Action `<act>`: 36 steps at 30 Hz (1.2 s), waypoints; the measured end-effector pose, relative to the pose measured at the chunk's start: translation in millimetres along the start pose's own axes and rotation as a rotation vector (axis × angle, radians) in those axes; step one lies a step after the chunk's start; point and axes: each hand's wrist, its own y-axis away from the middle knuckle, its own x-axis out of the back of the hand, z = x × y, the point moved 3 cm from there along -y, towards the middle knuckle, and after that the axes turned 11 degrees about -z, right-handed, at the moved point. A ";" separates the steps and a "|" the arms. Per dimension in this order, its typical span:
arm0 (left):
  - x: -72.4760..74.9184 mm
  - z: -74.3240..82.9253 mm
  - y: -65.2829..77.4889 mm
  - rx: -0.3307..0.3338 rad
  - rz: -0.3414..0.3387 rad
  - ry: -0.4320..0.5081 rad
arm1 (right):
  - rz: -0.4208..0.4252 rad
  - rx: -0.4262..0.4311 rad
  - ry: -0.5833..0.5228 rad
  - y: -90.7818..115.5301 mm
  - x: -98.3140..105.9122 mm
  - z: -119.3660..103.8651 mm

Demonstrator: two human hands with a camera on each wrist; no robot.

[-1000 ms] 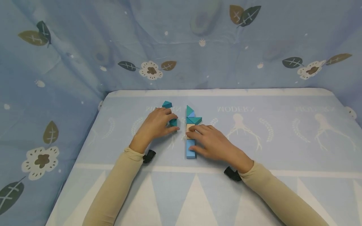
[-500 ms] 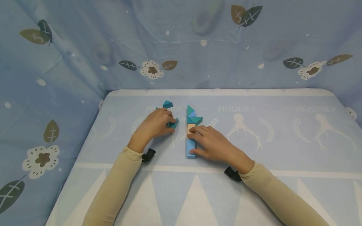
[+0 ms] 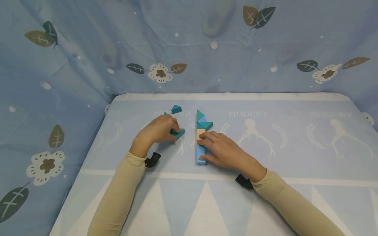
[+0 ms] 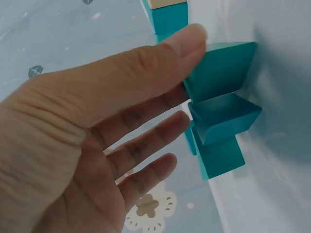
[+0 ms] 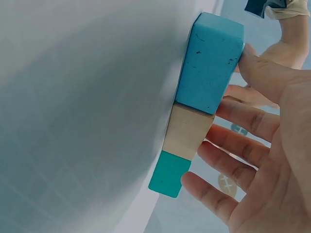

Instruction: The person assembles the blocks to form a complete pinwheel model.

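Two bare hands are busy among blocks on the counter (image 3: 295, 164), nearer its left edge than its right. Leftmost, the left hand (image 3: 157, 131) has its grip clamped on a teal prism (image 3: 179, 133), pinched between thumb and finger; whether it is off the counter I cannot tell. Just beyond, toward the far edge, lie a loose prism (image 3: 176, 109) and a teal tip (image 3: 165, 113) partly hidden by the knuckles. Next comes a row running toward the far edge: a blue block (image 3: 201, 150), a beige block (image 3: 199, 132), then teal triangles (image 3: 206, 125) and a small blue triangle (image 3: 202, 120). Rightmost, the right hand (image 3: 222, 149) rests its spread fingers against the row, its grip loose and clamped on nothing. Uneven pressure from those fingers could skew the row, and the slanted faces of the teal prism may let it twist out of the pinch; the left knuckles might also nudge the loose prism. The left wrist view shows the thumb lying across the prism's face, which the head view lacks; the right wrist view alone shows dark specks on the blue block.
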 end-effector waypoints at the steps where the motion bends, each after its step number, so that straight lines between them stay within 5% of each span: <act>1: 0.2 -0.2 0.6 -0.002 -0.001 -0.002 | 0.000 0.000 -0.001 0.1 -0.2 0.1; 17: 1.8 6.6 9.1 0.047 -0.048 -0.002 | 0.005 0.007 -0.010 1.6 -3.7 3.3; 27: 25.1 -18.3 20.4 0.024 0.227 0.035 | 0.002 0.007 -0.005 -1.3 -2.6 4.0; 36: 28.6 -55.4 9.0 0.099 0.318 0.149 | -0.005 0.023 -0.022 0.0 -4.0 2.3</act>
